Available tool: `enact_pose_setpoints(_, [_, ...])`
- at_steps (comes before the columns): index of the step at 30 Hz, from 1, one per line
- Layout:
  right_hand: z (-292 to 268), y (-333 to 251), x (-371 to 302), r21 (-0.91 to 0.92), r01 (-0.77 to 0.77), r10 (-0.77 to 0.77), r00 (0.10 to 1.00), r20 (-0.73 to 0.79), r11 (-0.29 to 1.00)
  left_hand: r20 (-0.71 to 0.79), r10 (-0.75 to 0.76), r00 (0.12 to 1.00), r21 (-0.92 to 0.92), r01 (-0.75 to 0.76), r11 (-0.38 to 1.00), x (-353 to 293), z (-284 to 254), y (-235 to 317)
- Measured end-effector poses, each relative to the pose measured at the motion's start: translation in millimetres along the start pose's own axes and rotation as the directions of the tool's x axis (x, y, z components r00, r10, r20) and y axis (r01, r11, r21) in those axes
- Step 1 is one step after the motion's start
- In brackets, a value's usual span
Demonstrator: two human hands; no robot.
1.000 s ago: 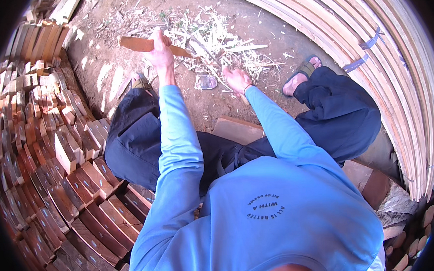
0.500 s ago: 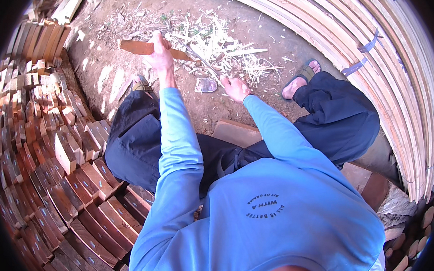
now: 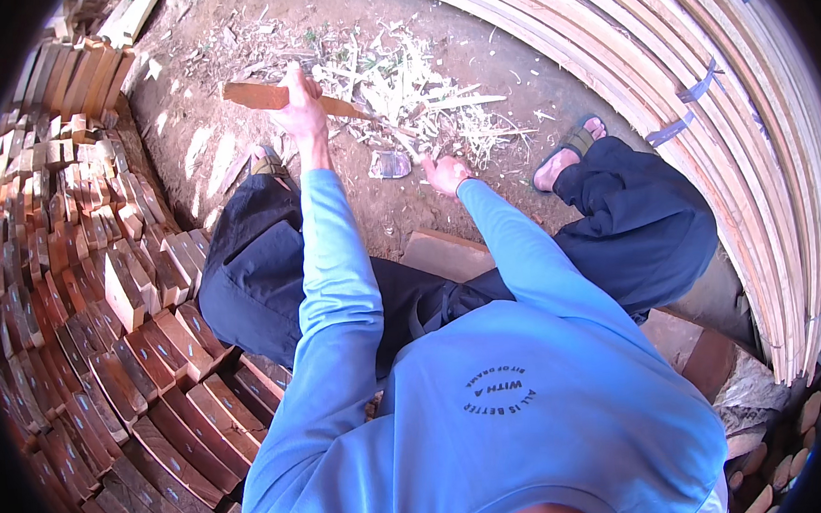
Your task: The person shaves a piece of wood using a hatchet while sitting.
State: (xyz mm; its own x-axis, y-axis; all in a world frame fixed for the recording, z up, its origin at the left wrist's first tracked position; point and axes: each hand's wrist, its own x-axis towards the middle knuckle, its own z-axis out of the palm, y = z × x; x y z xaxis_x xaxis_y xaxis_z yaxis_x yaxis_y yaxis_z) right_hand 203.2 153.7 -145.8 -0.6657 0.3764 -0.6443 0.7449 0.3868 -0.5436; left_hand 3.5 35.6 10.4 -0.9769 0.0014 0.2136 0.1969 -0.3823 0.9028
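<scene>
The left hand (image 3: 303,113) is closed around the middle of a flat reddish-brown wood strip (image 3: 258,95), held level above the dirt floor (image 3: 232,43); the strip looks light, stiff and rough-sawn, best gripped mid-length. The right hand (image 3: 445,173) is closed on a thin tool, too small to identify, beside the pale shavings (image 3: 411,89). Stacked wood blocks (image 3: 106,300) crowd the left side, bent pale slats (image 3: 699,102) the right.

It was an outdoor woodworking yard: bare dirt ground (image 3: 238,163), stacked reddish wood blocks (image 3: 107,319) at nine o'clock, pale bent slats (image 3: 748,146) at two, shavings (image 3: 402,90) at twelve.
</scene>
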Motion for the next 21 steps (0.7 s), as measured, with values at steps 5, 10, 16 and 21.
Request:
enact_pose_setpoints(5, [-34.8,-25.4,-22.4,0.129,0.133,-0.133,0.991,-0.009,0.983,0.005,-0.02,1.0,0.034,0.019,0.999,-3.6,-7.5,-3.6])
enact_pose_setpoints(10, [-17.8,3.9,-8.2,0.091,0.159,-0.152,0.985,-0.079,0.983,-0.012,-0.029,1.0,0.055,0.029,0.998,1.6,5.2,-2.0])
enact_pose_setpoints(16, [-23.6,2.7,1.2,0.032,0.012,-0.012,1.0,0.013,0.999,-0.026,-0.043,0.999,0.213,0.048,0.976,-7.1,-15.7,-26.8])
enact_pose_setpoints(21, [-25.8,-18.2,-12.7,0.271,0.135,-0.126,0.991,-0.052,0.953,-0.015,-0.005,1.0,0.157,0.007,0.988,-18.1,1.2,-19.4])
